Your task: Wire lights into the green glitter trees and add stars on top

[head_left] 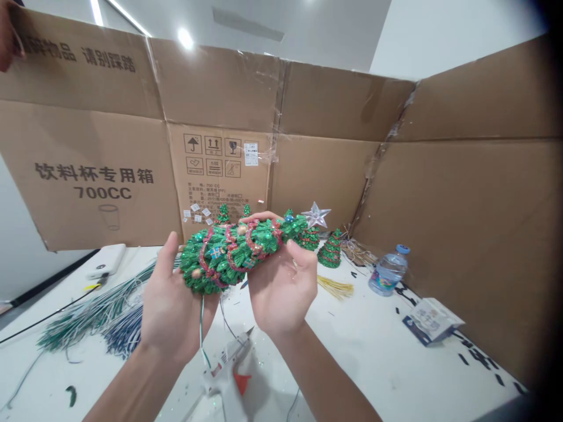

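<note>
A small green glittery Christmas tree (240, 251) lies on its side across both my hands, its clear star topper (316, 215) pointing right. Red garland winds round it, with small gift and bead ornaments. My left hand (171, 299) cups the broad base, thumb up. Under the narrower upper part is my right hand (284, 287), its fingers partly hidden behind the tree. A green-and-white wire hangs from the base. Below the hands a white hot glue gun (224, 372) with a red-orange trigger rests on the table.
Several small decorated trees (329, 251) stand behind. Wire bundles (105, 302) lie left, near a white power bank (107, 262). A water bottle (389, 271), a folded card (432, 321) and yellow strands (335, 286) are right. Cardboard walls (325, 176) enclose the table. Another person's hand (7, 38) touches the upper left.
</note>
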The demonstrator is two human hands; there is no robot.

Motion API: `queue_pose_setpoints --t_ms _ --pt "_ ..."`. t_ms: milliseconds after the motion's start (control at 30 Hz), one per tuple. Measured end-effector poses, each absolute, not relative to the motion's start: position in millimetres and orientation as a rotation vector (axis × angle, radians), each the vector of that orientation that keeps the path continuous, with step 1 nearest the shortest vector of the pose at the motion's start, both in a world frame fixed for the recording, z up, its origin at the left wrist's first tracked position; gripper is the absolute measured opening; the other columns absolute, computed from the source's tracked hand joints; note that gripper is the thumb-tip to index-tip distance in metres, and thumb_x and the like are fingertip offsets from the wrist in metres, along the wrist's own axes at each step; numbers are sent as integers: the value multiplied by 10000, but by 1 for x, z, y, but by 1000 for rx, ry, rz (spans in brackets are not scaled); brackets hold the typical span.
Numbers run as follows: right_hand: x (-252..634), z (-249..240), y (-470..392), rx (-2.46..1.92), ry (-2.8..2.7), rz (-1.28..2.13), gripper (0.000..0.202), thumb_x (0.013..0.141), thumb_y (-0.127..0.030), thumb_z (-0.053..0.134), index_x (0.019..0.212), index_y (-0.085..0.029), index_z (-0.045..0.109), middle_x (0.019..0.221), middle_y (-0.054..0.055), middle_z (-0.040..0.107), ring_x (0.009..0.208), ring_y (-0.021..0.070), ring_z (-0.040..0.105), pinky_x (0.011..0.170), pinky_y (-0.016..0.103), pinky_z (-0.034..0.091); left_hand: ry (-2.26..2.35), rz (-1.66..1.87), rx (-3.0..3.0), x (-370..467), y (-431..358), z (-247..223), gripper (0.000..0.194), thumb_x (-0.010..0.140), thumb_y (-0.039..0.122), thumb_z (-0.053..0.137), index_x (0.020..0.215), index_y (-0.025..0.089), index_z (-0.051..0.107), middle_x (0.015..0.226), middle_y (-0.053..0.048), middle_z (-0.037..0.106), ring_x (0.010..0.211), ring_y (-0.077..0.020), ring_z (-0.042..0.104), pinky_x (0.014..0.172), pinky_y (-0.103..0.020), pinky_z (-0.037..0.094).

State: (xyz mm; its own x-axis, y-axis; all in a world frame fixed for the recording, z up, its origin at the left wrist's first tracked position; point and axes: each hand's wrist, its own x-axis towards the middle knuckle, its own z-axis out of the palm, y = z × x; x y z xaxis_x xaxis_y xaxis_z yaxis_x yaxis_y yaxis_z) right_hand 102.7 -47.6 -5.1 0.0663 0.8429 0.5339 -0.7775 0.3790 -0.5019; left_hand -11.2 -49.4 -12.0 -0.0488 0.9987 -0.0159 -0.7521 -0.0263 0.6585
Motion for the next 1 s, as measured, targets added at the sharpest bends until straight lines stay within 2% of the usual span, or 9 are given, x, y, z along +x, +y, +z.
queue_pose_setpoints --t_ms 67,267,400,533,733,1000 --pt "104 -4 -48 -83 -897 1224 368 875 -470 504 1095 -270 721 996 77 776 1046 318 724 1032 548 550 660 1523 516 -9 -51 -9 481 1065 563 560 1239 185 803 1278 -104 811 1243 -319 757 979 -393 694" --pt "106 -1 -51 -105 -935 1210 381 852 -503 526 1069 -264 729 998 87 772 1110 336 707 1059 567 538 703 1571 498 -1 -55 -2 449 1068 519 564 1255 184 797 1237 -118 817 1275 -337 743 1010 -422 683" --pt "106 -1 -53 -66 -922 1232 372 870 -489 502 1028 -259 749 1042 83 766 1088 329 714 1079 564 531 731 1562 451 -2 -60 3 502 1043 572 566 1263 185 797 1199 -125 828 1314 -368 721 1028 -460 675" --pt "107 -2 -56 -65 -900 1225 354 860 -489 542 1032 -261 752 1094 81 756 1068 327 712 1090 572 528 774 1516 409 -10 -62 3 653 1014 689 502 1303 175 782 1168 -151 830 1367 -392 684 1045 -500 659" --pt "110 -2 -56 -58 -860 1242 364 852 -505 551 1049 -266 742 1125 81 731 1068 329 713 1106 596 526 547 1400 541 -23 -60 -7 793 854 817 677 1347 201 758 1247 -154 813 1473 -400 600 1147 -528 591" --pt "110 -4 -57 7 -887 1223 383 871 -502 537 1061 -264 769 1153 75 702 1201 338 679 1162 581 511 471 1408 581 -28 -58 -13 861 837 835 693 1460 241 697 1319 -134 794 1527 -413 540 1166 -582 567"
